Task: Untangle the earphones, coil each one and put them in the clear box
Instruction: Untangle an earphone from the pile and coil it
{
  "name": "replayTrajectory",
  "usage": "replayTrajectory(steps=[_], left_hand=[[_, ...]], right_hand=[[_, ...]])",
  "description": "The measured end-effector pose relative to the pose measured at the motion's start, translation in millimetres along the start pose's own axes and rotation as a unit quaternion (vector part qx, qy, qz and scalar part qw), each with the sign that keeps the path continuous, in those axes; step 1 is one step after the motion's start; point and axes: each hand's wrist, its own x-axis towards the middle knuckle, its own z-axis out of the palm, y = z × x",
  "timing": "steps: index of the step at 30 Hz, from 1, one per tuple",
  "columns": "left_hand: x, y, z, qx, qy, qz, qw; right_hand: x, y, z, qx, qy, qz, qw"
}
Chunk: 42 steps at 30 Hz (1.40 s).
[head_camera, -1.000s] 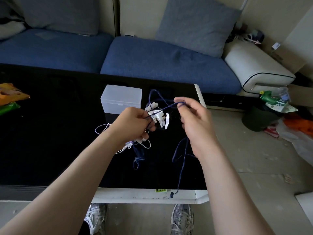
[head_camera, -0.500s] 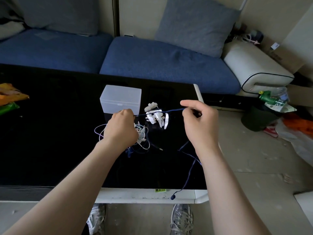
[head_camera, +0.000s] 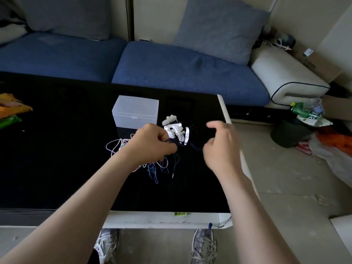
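Looks down from the head view onto a glossy black worktop (head_camera: 57,159). Clenches the left grip (head_camera: 152,143) round the knotted middle of the tangle of earphones (head_camera: 162,164), just above the worktop, most likely to pin the knot and give the other side something firm to pull against. Shows white earphone cords (head_camera: 114,149) looping out to the left of that fist and dark blue earphone cords (head_camera: 152,172) hanging below it onto the worktop, with a jack plug (head_camera: 173,175) lying beside them; not yet untangled, not yet coiled. Leads one dark strand from the fist across toward the right grip (head_camera: 221,147), held near, a little to the right, apart from the left one. Blurs the right grip too much to tell pinching from spread: forefinger and thumb curved toward each other, perhaps round that strand, perhaps just off it. Places the clear box (head_camera: 135,111) directly behind the left grip, lid down, nothing made out inside; within easy reach for the later step, but needing opening first. Has small white plastic pieces (head_camera: 175,130) in a heap to the right of the box, behind and between the two grips, probably ties for the coils, though too small to say. Lets one blue plug (head_camera: 210,224) dangle over the near edge of the worktop, a possible snag during pulling. Judged early in the task.
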Motion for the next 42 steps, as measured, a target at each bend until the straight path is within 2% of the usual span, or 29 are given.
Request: replayTrajectory(steps=[2, 4, 7, 9, 11, 13, 15, 17, 18, 19, 21, 23, 25, 26, 28, 30, 32, 34, 35, 37, 40, 42], left_hand=[[-4.2, 5.7, 0.5, -0.054, -0.05, 0.003, 0.997], [-6.5, 10.5, -0.5, -0.099, -0.085, 0.013, 0.991], [-6.6, 13.9, -3.2, -0.159, -0.114, 0.038, 0.98], [-5.5, 15.3, -4.1, -0.211, -0.112, 0.024, 0.971], [-4.4, 14.3, -4.9, -0.216, -0.08, 0.002, 0.973], [-1.6, 6.2, -4.0, -0.136, -0.027, 0.01, 0.99], [-0.9, -2.3, -2.9, -0.038, 0.004, 0.016, 0.999], [0.4, -7.0, -2.3, -0.007, 0.04, 0.0, 0.999], [1.9, -8.7, -3.1, -0.003, 0.069, -0.011, 0.998], [3.5, -9.1, -4.2, 0.001, 0.102, -0.021, 0.995], [5.9, -8.7, -7.1, 0.019, 0.171, -0.032, 0.985], [7.9, -6.1, -9.6, 0.029, 0.238, -0.038, 0.97], [8.1, -1.5, -11.6, 0.008, 0.297, -0.038, 0.954], [8.6, 0.6, -12.4, -0.027, 0.311, -0.037, 0.949], [7.6, 5.8, -13.0, -0.121, 0.278, -0.029, 0.953], [3.1, 11.0, -10.1, -0.165, 0.178, -0.017, 0.97], [-0.8, 14.2, -5.4, -0.168, 0.085, 0.013, 0.982], [-2.4, 14.9, -2.0, -0.176, 0.03, 0.044, 0.983], [-2.7, 15.1, -0.7, -0.176, 0.011, 0.056, 0.983], [-2.8, 15.8, 1.6, -0.173, -0.019, 0.072, 0.982], [-2.8, 18.0, 2.8, -0.183, -0.014, 0.066, 0.981], [0.4, 14.5, 0.3, -0.175, 0.019, 0.037, 0.984]], right_hand=[[-3.8, -13.1, -1.2, 0.161, -0.107, -0.037, 0.98], [-6.9, -20.8, 1.1, 0.217, -0.187, -0.062, 0.956], [-7.7, -23.2, 2.2, 0.198, -0.224, -0.058, 0.953], [-7.1, -21.1, 0.4, 0.11, -0.207, -0.059, 0.97], [-5.6, -18.4, -2.8, 0.029, -0.15, -0.054, 0.987], [-3.7, -16.7, -6.4, 0.087, -0.077, -0.019, 0.993], [-0.7, -14.5, -6.1, 0.15, 0.033, 0.008, 0.988], [2.1, -8.1, -2.9, 0.07, 0.187, -0.002, 0.98], [2.9, -3.5, -1.6, -0.013, 0.246, 0.013, 0.969], [2.9, 1.4, -1.2, -0.095, 0.267, 0.04, 0.958], [0.1, 13.4, -1.4, -0.207, 0.201, 0.103, 0.952], [-1.6, 26.5, -1.8, -0.281, 0.062, 0.17, 0.942], [-2.3, 33.3, -4.3, -0.311, -0.052, 0.207, 0.926], [-3.0, 33.5, -6.2, -0.316, -0.084, 0.21, 0.921], [-6.0, 29.1, -9.5, -0.321, -0.118, 0.203, 0.917], [-6.3, 25.0, -10.1, -0.321, -0.126, 0.188, 0.92], [-4.8, 19.0, -10.2, -0.244, -0.122, 0.137, 0.952], [-1.9, 11.2, -7.4, -0.042, -0.116, 0.068, 0.99], [-2.3, 2.8, -7.2, 0.067, -0.128, 0.042, 0.989], [-1.6, -10.3, -4.5, 0.225, -0.183, -0.007, 0.957], [-5.5, -22.2, -5.5, 0.268, -0.222, -0.033, 0.937], [-4.8, -23.7, -10.4, 0.325, -0.195, 0.018, 0.925]])
